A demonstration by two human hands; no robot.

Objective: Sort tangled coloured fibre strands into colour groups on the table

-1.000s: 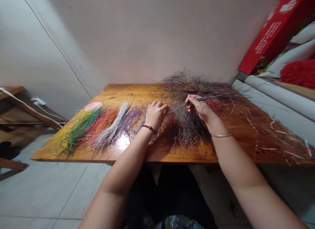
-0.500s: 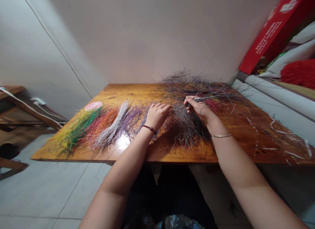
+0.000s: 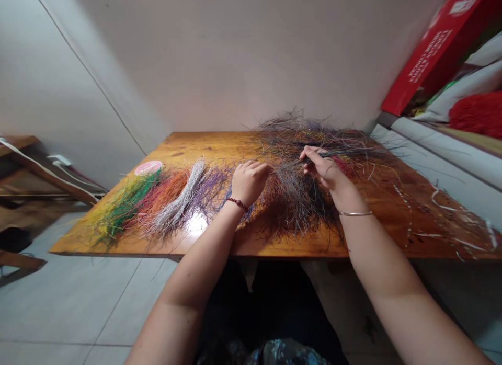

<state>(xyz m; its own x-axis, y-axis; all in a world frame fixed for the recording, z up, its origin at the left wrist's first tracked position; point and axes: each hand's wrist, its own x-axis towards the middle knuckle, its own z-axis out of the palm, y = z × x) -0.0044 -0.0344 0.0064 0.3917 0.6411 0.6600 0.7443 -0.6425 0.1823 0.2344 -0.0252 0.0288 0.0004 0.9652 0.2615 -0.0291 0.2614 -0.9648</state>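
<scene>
My left hand (image 3: 251,181) is closed, its fingertips pinching the ends of thin grey strands that stretch across to the right. My right hand (image 3: 324,169) is curled around a loose bunch of dark grey strands (image 3: 344,145), thumb and forefinger pressed together. Beneath and between the hands lies a heap of grey strands (image 3: 292,197), with reddish-brown ones at its left and black ones at its right. A larger tangled pile of mixed dark strands (image 3: 290,125) spreads behind my right hand. Whether the strands are thread or wire, I cannot tell.
Left on the wooden table (image 3: 219,141) lie yellow and green strands (image 3: 125,205), orange strands (image 3: 168,195), a white bundle (image 3: 184,195) and purple strands (image 3: 214,190). A pink round disc (image 3: 148,168) lies behind. White scraps (image 3: 451,237) lie right; a red box (image 3: 435,48) leans beyond.
My right hand has moved slightly right and away from me with the grey strands, widening the gap between the hands. My left hand has barely moved.
</scene>
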